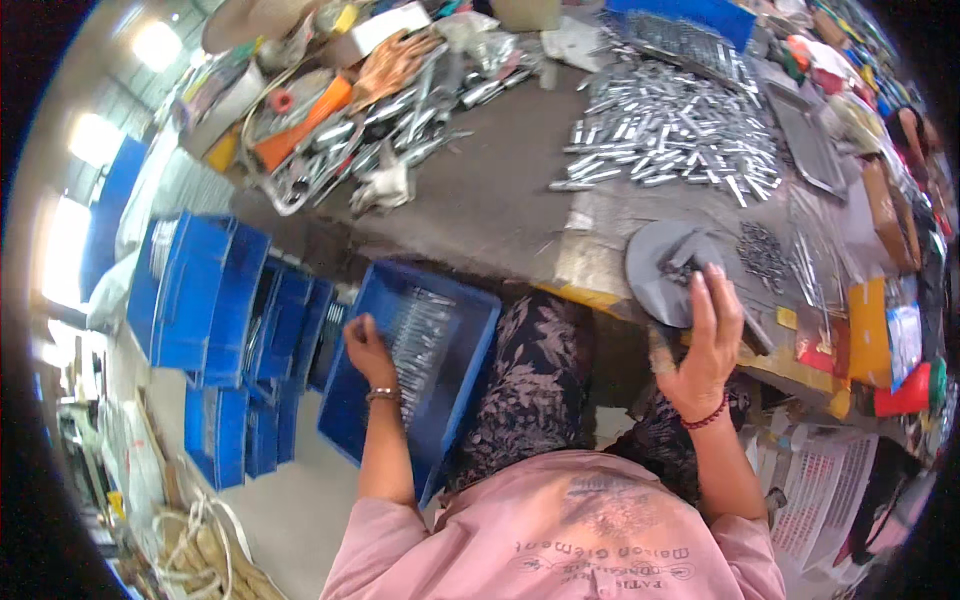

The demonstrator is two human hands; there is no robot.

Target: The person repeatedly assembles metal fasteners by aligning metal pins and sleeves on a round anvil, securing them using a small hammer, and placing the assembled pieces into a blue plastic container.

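Note:
My left hand (pixel 368 350) is over the left side of a blue plastic bin (pixel 345 400), its fingers curled. Whether anything is inside them is hidden. In the bin lie rows of slim silvery metal pieces (pixel 422 330). My right hand (pixel 703 345) is raised at the table edge with fingers stretched out and thumb apart, holding nothing I can see. Beyond its fingertips is a round grey dish (pixel 650 265) with small dark parts (pixel 680 265) on it. Farther back, a large heap of shiny metal pins (pixel 670 130) covers part of the worktable (pixel 490 200).
Stacked blue bins (pixel 205 300) stand to the left. Tools and an orange-handled item (pixel 305 125) clutter the table's far left. Small dark screws (pixel 763 255), a metal tray (pixel 808 140) and a yellow box (pixel 870 330) lie at right. A white perforated basket (pixel 825 490) sits low right.

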